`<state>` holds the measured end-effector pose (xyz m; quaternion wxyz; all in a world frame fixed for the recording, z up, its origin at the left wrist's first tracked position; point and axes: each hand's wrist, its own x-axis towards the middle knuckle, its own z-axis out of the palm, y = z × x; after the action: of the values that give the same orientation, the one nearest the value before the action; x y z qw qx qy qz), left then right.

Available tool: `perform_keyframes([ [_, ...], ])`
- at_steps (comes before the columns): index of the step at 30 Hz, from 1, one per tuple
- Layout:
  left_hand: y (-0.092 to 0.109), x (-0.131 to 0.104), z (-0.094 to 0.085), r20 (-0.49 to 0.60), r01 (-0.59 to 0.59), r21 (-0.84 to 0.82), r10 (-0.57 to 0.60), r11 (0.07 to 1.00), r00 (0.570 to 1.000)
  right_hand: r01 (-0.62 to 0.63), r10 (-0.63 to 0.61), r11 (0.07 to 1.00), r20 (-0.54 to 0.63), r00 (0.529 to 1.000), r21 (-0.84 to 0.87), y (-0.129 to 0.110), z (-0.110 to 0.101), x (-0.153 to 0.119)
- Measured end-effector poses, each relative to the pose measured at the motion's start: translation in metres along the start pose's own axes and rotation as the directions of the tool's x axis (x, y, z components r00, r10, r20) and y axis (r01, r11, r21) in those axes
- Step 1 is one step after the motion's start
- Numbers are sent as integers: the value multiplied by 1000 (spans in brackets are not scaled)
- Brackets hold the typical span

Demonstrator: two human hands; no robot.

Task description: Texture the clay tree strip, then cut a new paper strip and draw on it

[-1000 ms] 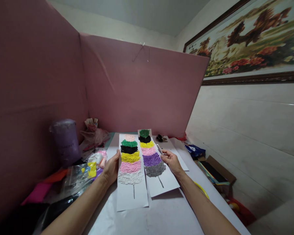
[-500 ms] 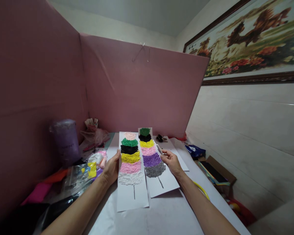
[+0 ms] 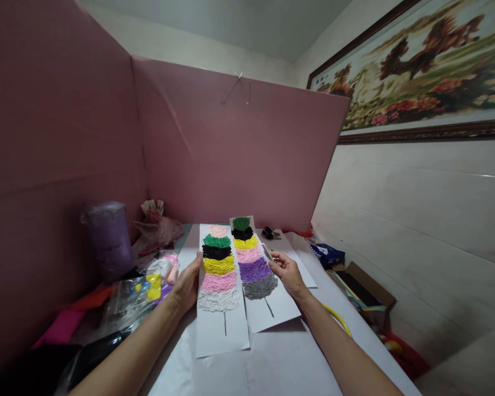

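Note:
My left hand [image 3: 188, 283] grips the left edge of a long white card [image 3: 224, 330] bearing bands of pale pink, green, black, yellow, pink and white textured material above a thin dark stem. Beside it, a second card [image 3: 278, 311] carries green, black, yellow, pink, purple and grey bands over a similar stem. My right hand [image 3: 286, 270] pinches the right edge of that second card. Both cards are tilted up side by side, nearly touching, the right one slightly turned.
A purple cylindrical container [image 3: 109, 239] stands at the left, near plastic packets [image 3: 134, 297]. Behind my right hand lie a white sheet [image 3: 303, 269] and a small black object [image 3: 268, 232]. A cardboard box [image 3: 369, 280] sits beyond the table's right edge. Pink panels stand behind.
The view has shifted very slightly. Both hands keep hold of the cards, and the right card's top has moved slightly left.

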<state>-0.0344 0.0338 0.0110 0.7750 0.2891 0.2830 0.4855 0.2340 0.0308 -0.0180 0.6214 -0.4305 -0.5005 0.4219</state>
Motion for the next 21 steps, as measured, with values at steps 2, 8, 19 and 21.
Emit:
perform_keyframes([
  [2, 0, 0, 1, 10, -13, -15, 13, 1000, 1000, 3, -3, 1000, -6, 1000, -6, 0, 0, 0],
  [8, 2, -1, 4, 36, -33, -50, 35, 998, 999, 8, -8, 1000, -12, 1000, -3, 0, -1, 1],
  [19, -1, 2, 0, 40, -26, -51, 28, 998, 999, 14, -14, 1000, -54, 998, 1, -3, 0, 0],
  [21, 0, 2, 0, 32, -23, -55, 24, 998, 999, 15, -15, 1000, -58, 998, -1, -4, 0, 0],
])
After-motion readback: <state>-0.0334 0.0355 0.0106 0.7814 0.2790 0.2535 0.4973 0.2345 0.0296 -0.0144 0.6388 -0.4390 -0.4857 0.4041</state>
